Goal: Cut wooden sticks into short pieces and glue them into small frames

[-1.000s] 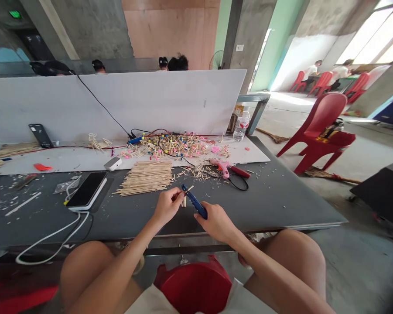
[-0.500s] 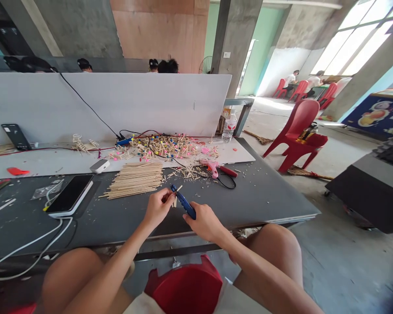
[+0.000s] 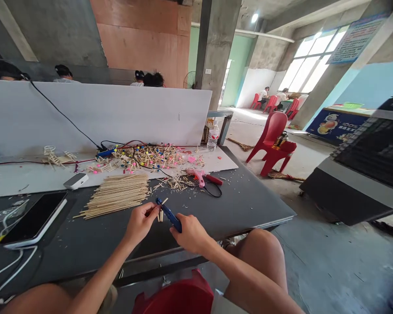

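Note:
My right hand [image 3: 189, 233] is wrapped round the handle of a blue cutting tool [image 3: 170, 214], whose head points up and left. Pinched in my left hand [image 3: 142, 221] is a short wooden stick [image 3: 164, 201], which lies at the tool's jaws. Several short stick pieces [image 3: 160, 216] are just below the tool's head, beside my left fingertips. A pile of long thin wooden sticks [image 3: 114, 194] rests on the dark table [image 3: 235, 205], behind and left of my left hand.
Behind are cut stick bits [image 3: 176, 183], a pink glue gun [image 3: 199, 178], many sticks with coloured balls [image 3: 150, 157] and a bottle [image 3: 213, 136]. A phone [image 3: 34, 218] with white cables lies left. A white panel [image 3: 117, 113] stands behind; people sit beyond it.
The view has turned to the right, so the scene sits further left. Both hands keep nearly the same hold on the stick and the blue tool.

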`<state>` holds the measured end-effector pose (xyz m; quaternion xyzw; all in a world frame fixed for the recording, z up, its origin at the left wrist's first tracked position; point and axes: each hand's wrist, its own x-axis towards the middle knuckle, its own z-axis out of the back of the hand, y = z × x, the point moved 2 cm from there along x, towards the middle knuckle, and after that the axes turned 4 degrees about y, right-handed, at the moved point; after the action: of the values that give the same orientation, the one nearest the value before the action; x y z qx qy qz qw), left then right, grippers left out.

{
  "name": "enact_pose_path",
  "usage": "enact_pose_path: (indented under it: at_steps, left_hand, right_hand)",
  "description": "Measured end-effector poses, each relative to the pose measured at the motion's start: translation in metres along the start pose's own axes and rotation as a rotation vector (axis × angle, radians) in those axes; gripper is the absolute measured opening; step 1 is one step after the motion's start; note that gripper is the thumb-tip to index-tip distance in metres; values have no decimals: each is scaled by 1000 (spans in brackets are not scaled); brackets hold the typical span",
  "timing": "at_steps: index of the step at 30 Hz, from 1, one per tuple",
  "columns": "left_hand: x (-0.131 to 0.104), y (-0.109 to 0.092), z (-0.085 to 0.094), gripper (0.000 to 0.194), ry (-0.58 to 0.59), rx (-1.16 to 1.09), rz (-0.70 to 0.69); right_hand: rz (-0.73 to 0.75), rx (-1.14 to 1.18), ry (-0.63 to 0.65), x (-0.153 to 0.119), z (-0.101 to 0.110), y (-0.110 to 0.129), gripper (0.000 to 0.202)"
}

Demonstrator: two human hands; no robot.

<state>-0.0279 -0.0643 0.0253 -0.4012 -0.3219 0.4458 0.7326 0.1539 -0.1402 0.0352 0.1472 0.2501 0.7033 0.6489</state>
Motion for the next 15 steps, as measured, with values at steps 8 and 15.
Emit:
enact_pose_path:
  at_steps: [8,15]
  left_hand:
    - [-6,-9,0,42,-34,-36,3]
    - [-10,-14,8,40,-110,-91,-13]
  right_hand:
    - [28,86,-41,-4,5,1,17]
    - [-15,226,-140,1,23,-12,15]
